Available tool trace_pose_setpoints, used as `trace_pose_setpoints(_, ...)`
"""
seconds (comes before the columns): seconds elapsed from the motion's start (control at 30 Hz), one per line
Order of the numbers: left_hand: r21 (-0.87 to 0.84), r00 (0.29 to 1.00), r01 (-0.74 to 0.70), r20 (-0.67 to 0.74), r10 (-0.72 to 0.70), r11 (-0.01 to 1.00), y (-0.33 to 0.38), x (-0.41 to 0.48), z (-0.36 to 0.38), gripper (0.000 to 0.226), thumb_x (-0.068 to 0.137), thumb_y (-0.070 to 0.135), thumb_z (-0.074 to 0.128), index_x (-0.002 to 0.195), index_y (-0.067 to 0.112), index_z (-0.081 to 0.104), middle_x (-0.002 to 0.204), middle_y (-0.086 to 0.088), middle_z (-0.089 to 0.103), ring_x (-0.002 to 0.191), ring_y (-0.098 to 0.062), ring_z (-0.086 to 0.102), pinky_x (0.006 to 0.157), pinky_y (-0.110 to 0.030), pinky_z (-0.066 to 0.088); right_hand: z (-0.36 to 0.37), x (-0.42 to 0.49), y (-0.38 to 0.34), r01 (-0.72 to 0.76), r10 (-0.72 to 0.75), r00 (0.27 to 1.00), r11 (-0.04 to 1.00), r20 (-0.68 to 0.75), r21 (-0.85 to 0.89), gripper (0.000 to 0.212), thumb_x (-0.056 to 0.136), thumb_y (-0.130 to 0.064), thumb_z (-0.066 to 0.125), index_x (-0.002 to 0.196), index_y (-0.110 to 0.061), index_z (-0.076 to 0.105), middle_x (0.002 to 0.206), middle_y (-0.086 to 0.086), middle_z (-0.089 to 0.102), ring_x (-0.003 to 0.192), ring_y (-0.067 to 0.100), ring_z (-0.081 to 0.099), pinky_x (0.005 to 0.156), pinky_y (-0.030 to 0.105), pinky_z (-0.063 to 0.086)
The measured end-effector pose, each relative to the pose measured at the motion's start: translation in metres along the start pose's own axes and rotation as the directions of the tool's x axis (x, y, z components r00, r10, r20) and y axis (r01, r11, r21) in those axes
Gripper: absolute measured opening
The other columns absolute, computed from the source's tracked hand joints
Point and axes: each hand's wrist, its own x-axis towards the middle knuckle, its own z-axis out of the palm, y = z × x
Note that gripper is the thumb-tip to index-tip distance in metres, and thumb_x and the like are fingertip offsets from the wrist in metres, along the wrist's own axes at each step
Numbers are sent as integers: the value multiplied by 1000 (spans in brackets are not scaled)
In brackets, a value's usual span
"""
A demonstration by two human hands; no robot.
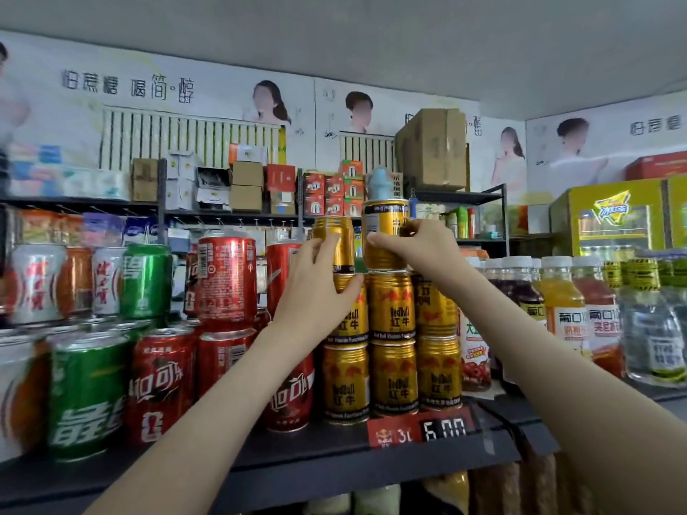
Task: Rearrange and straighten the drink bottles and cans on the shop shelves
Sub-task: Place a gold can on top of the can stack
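Head view: a dark shelf (297, 451) carries a stack of gold cans (392, 377), three columns wide, standing just behind the shelf's front edge above a red price tag (420, 429). The right hand (420, 247) grasps the top gold can (384, 236) over the middle column, with the thumb across its front and the fingers curled round its right side. Whether that can rests on the one below cannot be told. The left hand (316, 288) lies against the neighbouring gold can (334, 243) on top of the left column, fingers fairly straight on its front and the thumb touching the can beneath. Red cans (226, 276) and green cans (87, 395) fill the shelf toward its left end. Capped bottles (565, 302) stand toward its right end.
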Motion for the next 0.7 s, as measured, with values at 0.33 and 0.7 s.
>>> trace_pose_setpoints(0.33, -71, 997, -37, 63, 41, 997, -11, 2, 7, 61, 95, 45, 49, 149, 26, 27, 153, 1, 25, 140, -18, 26, 109, -32, 29, -2, 7, 5, -7, 9, 999, 998, 38, -68, 41, 81, -46, 70, 93, -8, 67, 82, 2, 69, 74, 14, 65, 64, 22, 49)
trace_pose_setpoints(0.7, -14, 993, -27, 113, 29, 1000, -8, 0, 7, 51, 98, 44, 42, 144, 20, 39, 148, -2, 35, 135, -18, 35, 99, -24, 30, -8, 8, 11, -74, 75, 991, 997, 112, -18, 44, 79, -51, 70, 102, -15, 62, 93, -1, 67, 87, 13, 63, 69, 25, 48)
